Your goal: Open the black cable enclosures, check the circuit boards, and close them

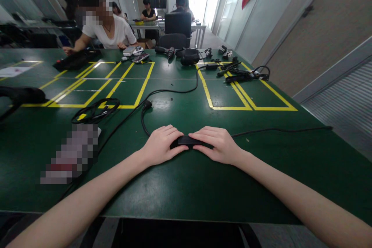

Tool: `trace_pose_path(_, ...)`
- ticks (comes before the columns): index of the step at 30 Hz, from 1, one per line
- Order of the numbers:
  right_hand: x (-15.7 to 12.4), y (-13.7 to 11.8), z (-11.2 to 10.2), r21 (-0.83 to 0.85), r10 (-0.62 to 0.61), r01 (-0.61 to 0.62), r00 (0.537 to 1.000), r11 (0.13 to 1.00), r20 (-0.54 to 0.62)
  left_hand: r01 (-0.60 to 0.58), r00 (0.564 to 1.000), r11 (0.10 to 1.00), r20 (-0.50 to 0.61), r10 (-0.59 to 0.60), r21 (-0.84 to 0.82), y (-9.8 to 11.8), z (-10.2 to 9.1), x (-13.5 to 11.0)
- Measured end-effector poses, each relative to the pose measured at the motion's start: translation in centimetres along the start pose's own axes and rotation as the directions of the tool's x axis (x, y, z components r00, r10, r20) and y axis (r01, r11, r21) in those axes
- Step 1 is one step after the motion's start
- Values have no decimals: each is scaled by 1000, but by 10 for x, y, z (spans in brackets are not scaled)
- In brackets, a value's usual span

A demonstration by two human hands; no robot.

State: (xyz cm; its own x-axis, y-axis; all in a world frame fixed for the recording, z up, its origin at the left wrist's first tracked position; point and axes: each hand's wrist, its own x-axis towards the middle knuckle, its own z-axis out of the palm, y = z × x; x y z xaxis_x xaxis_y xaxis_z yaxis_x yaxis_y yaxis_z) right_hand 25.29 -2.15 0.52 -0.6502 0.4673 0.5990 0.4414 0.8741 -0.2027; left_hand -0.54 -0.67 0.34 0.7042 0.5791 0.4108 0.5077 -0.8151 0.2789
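- The left hand point(162, 145) grips the left end of a black power adapter point(186, 142), its thumb on the near side and fingers on the far side.
- The right hand point(217, 145) is closed in the same way on the adapter's right end, so that only the middle shows between the fingertips.
- The adapter is at the center of the near half of the green table point(174, 193), in front of the person.
- A short cord point(142, 118) curves from behind the left hand to a black plug point(147, 104) lying on the table.
- A thin cable point(279, 129) runs from the right hand toward the table's right side.
- Near the left forearm lie a coiled cable point(95, 111) and a pixelated object point(71, 155); I cannot tell what the latter is.
- Yellow tape point(231, 108) marks out boxes farther back.
- Beyond are a drill point(170, 53), a black pouch point(190, 58) and a tangle of cables point(241, 76).
- A co-worker point(106, 31) in a white top is across the table.
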Motion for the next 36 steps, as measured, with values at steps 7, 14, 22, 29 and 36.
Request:
trace_pose_path(7, 0, -3, -2, -47, -18, 27, 981, 999, 191, -11, 999, 999, 31, 10, 47, 5, 0, 0)
trace_pose_path(14, -2, 0, -2, -86, -25, 45, 976, 995, 217, 8, 998, 997, 60, -13, 80, 5, -2, 2)
trace_pose_path(22, 0, -2, -5, -91, -19, 47, 957, 995, 290, -5, 999, 999, 40, 3, 39, 7, -2, 0)
trace_pose_path(29, -16, 40, -32, 54, 254, -252, 967, 966, -27, -159, 959, 986, -230, 168, 57, 3, -12, 0)
trace_pose_path(36, -37, 89, -79, 91, 659, -739, 530, 668, -534, -263, 963, 964, -73, 259, -45, 5, -5, 0)
